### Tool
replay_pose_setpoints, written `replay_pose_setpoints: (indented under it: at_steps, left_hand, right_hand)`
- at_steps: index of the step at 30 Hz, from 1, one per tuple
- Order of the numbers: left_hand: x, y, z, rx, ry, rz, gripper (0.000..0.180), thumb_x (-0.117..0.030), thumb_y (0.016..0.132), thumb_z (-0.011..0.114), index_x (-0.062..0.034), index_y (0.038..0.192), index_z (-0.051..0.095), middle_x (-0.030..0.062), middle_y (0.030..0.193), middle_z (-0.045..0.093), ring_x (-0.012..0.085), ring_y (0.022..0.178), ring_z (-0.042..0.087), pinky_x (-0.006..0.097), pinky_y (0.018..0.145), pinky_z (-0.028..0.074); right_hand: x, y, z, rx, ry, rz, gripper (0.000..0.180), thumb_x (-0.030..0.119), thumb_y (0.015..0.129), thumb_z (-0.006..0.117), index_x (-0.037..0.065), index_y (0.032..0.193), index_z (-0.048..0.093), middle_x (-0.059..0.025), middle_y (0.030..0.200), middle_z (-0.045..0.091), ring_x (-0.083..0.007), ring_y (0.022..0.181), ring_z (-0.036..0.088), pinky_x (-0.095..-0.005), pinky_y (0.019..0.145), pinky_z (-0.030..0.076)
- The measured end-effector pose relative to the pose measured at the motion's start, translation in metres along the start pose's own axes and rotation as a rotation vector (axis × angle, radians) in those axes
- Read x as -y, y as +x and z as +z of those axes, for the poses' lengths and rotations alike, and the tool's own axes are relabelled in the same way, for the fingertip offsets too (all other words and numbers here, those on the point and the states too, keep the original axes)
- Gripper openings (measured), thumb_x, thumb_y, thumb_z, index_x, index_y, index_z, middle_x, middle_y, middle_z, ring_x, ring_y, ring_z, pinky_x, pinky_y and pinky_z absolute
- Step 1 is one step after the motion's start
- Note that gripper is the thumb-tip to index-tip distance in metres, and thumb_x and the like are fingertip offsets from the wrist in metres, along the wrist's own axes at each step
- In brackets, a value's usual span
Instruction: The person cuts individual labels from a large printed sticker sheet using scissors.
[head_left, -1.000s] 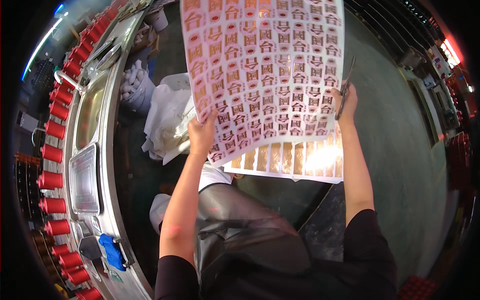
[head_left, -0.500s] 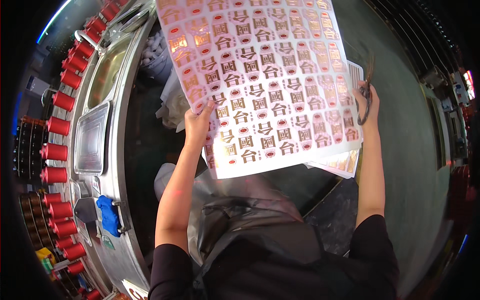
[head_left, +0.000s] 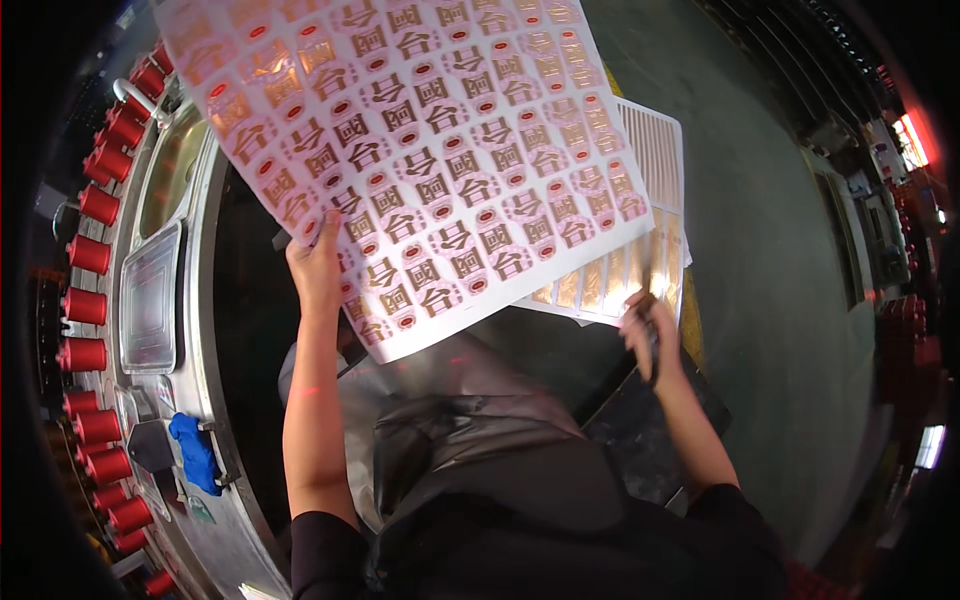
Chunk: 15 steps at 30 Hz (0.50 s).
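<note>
Printed label sheet [head_left: 420, 150] held up in front of me by its lower left edge.

My left hand [head_left: 318, 262] pinches that edge, fingers closed on it, forearm straight up. My right hand [head_left: 648, 335] has let go below the sheet's lower right corner, curled around a thin dark tool [head_left: 652, 340], just under the gold sheet [head_left: 640, 240] behind.

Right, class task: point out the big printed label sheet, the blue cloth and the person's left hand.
printed label sheet [head_left: 420, 150], head view, middle of its printed face.
blue cloth [head_left: 195, 452], head view, centre of the cloth on the machine's rim.
left hand [head_left: 316, 262], head view, back of the hand gripping the sheet's edge.
</note>
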<state>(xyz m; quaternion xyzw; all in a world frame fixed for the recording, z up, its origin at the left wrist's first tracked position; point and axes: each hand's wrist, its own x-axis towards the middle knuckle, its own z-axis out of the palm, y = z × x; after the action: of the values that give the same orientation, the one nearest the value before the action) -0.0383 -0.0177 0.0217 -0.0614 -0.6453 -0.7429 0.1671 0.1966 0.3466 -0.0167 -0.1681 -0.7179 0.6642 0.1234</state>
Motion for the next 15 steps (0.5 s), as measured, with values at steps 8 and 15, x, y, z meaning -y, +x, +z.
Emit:
replay_pose_setpoints:
  at_steps: [8,15]
  left_hand:
    - [-0.009,-0.005,-0.004,-0.004,0.057,0.039,0.025,-0.015,0.086,0.064,0.003,0.103,0.062,0.0043,0.099,0.062,0.0099,0.089,0.054,0.025,0.08,0.042]
    - [-0.017,-0.007,-0.007,0.004,0.065,0.018,0.024,-0.015,0.087,0.064,0.0027,0.103,0.062,0.0046,0.1,0.062,0.0102,0.09,0.054,0.025,0.081,0.042]
  right_hand:
    - [-0.012,-0.046,0.051,0.382,-0.168,0.03,0.018,0.007,0.084,0.062,0.004,0.096,0.05,0.0028,0.072,0.046,-0.0036,0.066,0.044,-0.02,0.062,0.038]
    - [-0.007,-0.033,0.064,0.446,-0.142,0.019,0.02,0.008,0.084,0.061,0.005,0.1,0.05,0.0027,0.07,0.044,-0.0039,0.064,0.041,-0.0203,0.059,0.035]
